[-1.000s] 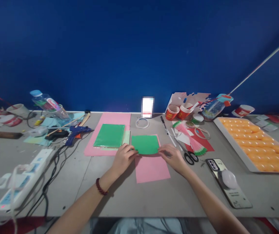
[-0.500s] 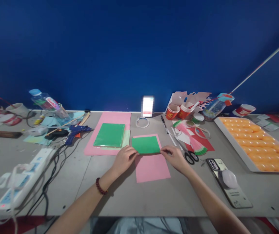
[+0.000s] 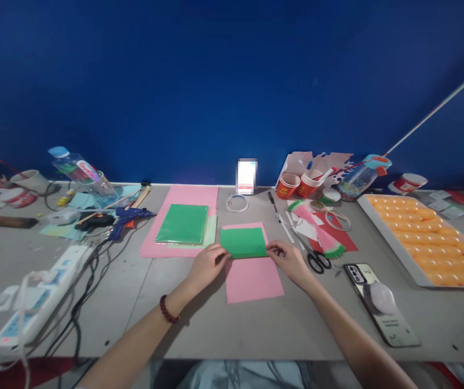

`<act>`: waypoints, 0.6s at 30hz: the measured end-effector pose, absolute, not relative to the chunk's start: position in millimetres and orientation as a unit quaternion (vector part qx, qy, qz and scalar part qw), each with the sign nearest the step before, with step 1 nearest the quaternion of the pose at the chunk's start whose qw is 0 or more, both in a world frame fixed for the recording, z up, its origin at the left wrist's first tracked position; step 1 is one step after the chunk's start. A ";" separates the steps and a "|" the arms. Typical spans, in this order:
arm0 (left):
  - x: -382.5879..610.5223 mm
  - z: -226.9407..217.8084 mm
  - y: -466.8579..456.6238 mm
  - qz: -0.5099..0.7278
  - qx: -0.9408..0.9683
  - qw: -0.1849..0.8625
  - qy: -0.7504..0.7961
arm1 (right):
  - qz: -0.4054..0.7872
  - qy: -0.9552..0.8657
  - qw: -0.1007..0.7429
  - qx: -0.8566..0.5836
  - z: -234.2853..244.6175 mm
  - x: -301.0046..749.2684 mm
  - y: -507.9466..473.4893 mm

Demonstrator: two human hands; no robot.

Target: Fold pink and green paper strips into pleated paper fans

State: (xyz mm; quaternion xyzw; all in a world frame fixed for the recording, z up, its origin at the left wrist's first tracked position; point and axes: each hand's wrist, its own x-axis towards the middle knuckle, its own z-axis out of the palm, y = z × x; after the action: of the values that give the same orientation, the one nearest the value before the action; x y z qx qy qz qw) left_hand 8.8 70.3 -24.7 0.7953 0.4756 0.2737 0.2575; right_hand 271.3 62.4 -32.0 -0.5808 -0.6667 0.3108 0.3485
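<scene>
A green sheet of paper (image 3: 243, 241) lies across the upper half of a pink sheet of paper (image 3: 253, 281) on the grey table. My left hand (image 3: 210, 263) pinches the green sheet's near left corner. At its near right corner, my right hand (image 3: 289, 261) has thumb and finger closed on the edge. The fingertips partly cover both corners. Left of my hands, a wrapped pack of green paper (image 3: 182, 224) rests on pale green paper (image 3: 211, 232) and a larger pink sheet (image 3: 150, 249).
Scissors (image 3: 318, 262), a pink-and-green paper fan (image 3: 317, 229) and a phone (image 3: 382, 305) lie to the right, before a tray of orange balls (image 3: 429, 240). A blue glue gun (image 3: 126, 220), cables and a power strip (image 3: 41, 297) occupy the left. Red paper cups (image 3: 287, 186) stand behind.
The green sheet's near edge sits slightly differently between my fingers, and its surface looks a little flatter. Both hands stay at the same corners, with the view shifting very slightly.
</scene>
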 end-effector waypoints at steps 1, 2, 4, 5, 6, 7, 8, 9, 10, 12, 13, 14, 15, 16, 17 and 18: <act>8.8 -25.1 70.3 0.273 0.796 0.257 0.476 | 0.308 -0.669 0.347 -0.581 -31.5 271.0 62.2; 8.8 -25.3 70.2 0.273 0.795 0.257 0.476 | 0.305 -0.672 0.345 -0.581 -30.7 271.0 62.0; 8.9 -24.7 69.8 0.272 0.795 0.258 0.477 | 0.298 -0.678 0.338 -0.580 -29.2 271.2 61.5; 9.1 -23.8 69.5 0.271 0.795 0.258 0.477 | 0.297 -0.680 0.334 -0.581 -28.6 271.6 61.2; 9.4 -22.5 69.1 0.269 0.796 0.258 0.477 | 0.297 -0.682 0.330 -0.581 -28.2 272.1 61.0; 9.7 -21.0 68.7 0.267 0.798 0.256 0.475 | 0.298 -0.683 0.327 -0.581 -28.0 272.6 60.9; 10.1 -19.4 68.2 0.262 0.802 0.256 0.472 | 0.300 -0.685 0.324 -0.580 -27.9 273.2 60.9; 10.4 -17.9 67.8 0.257 0.805 0.256 0.470 | 0.301 -0.685 0.322 -0.579 -27.9 273.7 60.9; 10.6 -16.8 67.4 0.253 0.807 0.257 0.468 | 0.303 -0.686 0.321 -0.578 -28.0 274.2 61.0; 10.6 -16.5 67.3 0.247 0.809 0.261 0.466 | 0.307 -0.687 0.320 -0.575 -28.1 274.9 61.2; 10.3 -17.4 67.5 0.246 0.807 0.264 0.468 | 0.309 -0.688 0.319 -0.574 -28.0 275.0 61.3; 9.8 -18.8 67.9 0.245 0.804 0.268 0.471 | 0.308 -0.689 0.318 -0.574 -27.8 275.1 61.3; 9.2 -20.6 68.4 0.245 0.801 0.274 0.474 | 0.307 -0.690 0.316 -0.574 -27.6 275.1 61.2; 8.7 -22.6 69.0 0.245 0.797 0.280 0.476 | 0.306 -0.691 0.315 -0.575 -27.5 275.0 61.1; 8.2 -24.5 69.5 0.246 0.792 0.286 0.479 | 0.304 -0.691 0.315 -0.575 -27.3 274.8 61.0; 7.9 -26.0 70.0 0.248 0.788 0.291 0.483 | 0.303 -0.691 0.316 -0.576 -27.1 274.6 60.8</act>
State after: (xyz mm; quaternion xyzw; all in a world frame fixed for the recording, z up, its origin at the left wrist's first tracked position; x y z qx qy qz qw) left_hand 7.9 70.0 -26.0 0.7878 0.4830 0.2480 0.2908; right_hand 274.6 60.8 -27.1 -0.5757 -0.6906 0.3029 0.3160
